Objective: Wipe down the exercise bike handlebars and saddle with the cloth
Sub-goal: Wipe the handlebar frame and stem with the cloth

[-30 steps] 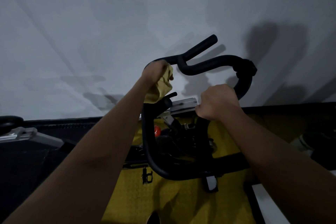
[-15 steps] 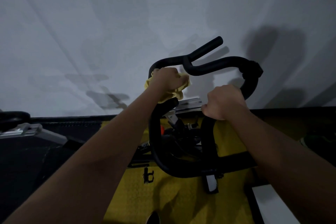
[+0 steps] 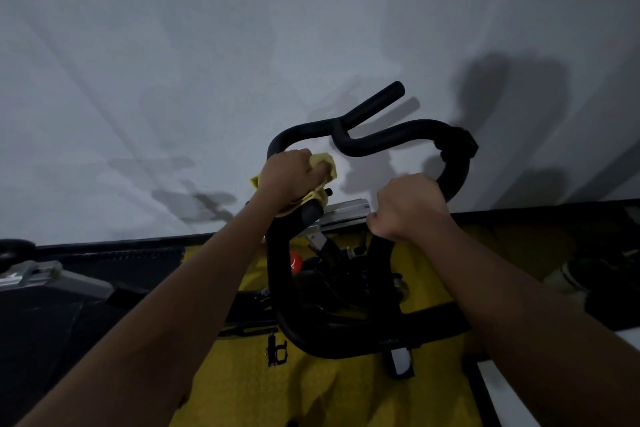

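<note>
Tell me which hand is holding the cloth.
The left hand: it grips the yellow cloth around the handlebars. The right hand grips the bare bar, no cloth.

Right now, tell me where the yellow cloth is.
In the head view, the yellow cloth is bunched under the left hand, wrapped round the left side of the black handlebars, left of the right hand.

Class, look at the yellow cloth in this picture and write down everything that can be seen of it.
The yellow cloth looks soft and thin, crumpled rather than folded. The left hand grips it, bunched around the left side of the black handlebar, so most of it is hidden. Corners stick out to the left of the hand, beyond the fingers and below the palm. The right hand holds the handlebar's right side and does not touch it.
</note>
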### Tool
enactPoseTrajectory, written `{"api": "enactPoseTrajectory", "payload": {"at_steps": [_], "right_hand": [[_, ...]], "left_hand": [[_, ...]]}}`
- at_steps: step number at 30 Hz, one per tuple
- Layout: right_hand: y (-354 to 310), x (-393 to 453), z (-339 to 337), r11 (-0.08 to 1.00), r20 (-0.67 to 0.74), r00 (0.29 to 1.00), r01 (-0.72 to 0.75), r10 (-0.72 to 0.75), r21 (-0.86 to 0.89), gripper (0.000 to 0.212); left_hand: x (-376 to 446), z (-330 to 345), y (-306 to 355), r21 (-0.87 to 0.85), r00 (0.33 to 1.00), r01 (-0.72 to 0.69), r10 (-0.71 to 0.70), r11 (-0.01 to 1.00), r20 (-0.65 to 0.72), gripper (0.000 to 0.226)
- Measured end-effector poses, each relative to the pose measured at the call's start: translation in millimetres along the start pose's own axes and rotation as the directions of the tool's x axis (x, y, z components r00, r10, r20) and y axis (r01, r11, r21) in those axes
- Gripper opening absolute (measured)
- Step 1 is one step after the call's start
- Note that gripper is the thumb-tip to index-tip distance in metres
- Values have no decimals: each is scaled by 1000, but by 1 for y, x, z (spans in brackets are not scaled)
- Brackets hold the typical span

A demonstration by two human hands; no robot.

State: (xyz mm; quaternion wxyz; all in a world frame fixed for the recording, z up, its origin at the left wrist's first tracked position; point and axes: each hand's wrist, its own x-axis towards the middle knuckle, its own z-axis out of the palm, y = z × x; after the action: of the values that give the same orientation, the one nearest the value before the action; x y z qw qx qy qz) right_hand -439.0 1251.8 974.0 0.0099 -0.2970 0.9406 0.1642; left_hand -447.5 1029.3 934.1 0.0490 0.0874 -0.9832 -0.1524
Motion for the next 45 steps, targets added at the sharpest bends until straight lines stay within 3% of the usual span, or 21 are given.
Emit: {"api": "enactPoseTrajectory", "payload": {"at_steps": [5,8,11,13,16,19,22,28,33,35,37,40,42,45], "right_hand": [[1,1,-1,1000,19,1000,-8,8,4,41],[3,1,-3,1000,19,1000,-7,7,15,38],[3,2,-2,1000,9,1000,-7,7,18,38],[3,2,-2,1000,0,1000,-5,5,8,39],[3,1,0,1000,-16,1000,0,-1,-5,39],[3,1,0,1000,-14,1000,0,0,11,38],[3,0,-3,1000,1,1000,-5,5,28,38],[2,-1,-1,1000,-15,1000,12,-13,-25,40],[2,-1,-2,999,-9,1000,15,-15,-39,42],[1,-1,-1,999,-19,1000,15,-16,-36,43],[1,0,-1,1000,-28,1000,12,-13,-29,44],[2,0,2,1000,-33,999,8,-8,-13,42],[2,1,3,1000,-37,999,7,-8,-7,42],[3,1,2,1000,-43,999,6,-6,0,42]], "left_hand": [[27,-21,16,172,931,-2,-61,985,359,44],[40,-23,22,38,879,199,-196,979,435,41],[44,-26,30,-127,829,305,-198,944,523,25],[40,-27,29,-108,857,258,-176,960,484,28],[28,-6,15,104,979,9,-30,994,200,41],[6,6,7,-53,999,34,-34,998,-17,46],[-1,12,1,-46,993,-51,46,998,-104,45],[0,6,12,11,998,20,-19,1000,-52,39],[11,-11,25,39,979,135,-140,990,146,35],[20,-17,25,70,944,150,-164,986,286,43],[29,-21,26,77,923,161,-178,984,342,52],[36,-25,29,-101,847,298,-215,949,486,25],[40,-28,30,-157,789,333,-184,930,585,24],[39,-20,26,-114,893,226,-159,968,421,26]]}}
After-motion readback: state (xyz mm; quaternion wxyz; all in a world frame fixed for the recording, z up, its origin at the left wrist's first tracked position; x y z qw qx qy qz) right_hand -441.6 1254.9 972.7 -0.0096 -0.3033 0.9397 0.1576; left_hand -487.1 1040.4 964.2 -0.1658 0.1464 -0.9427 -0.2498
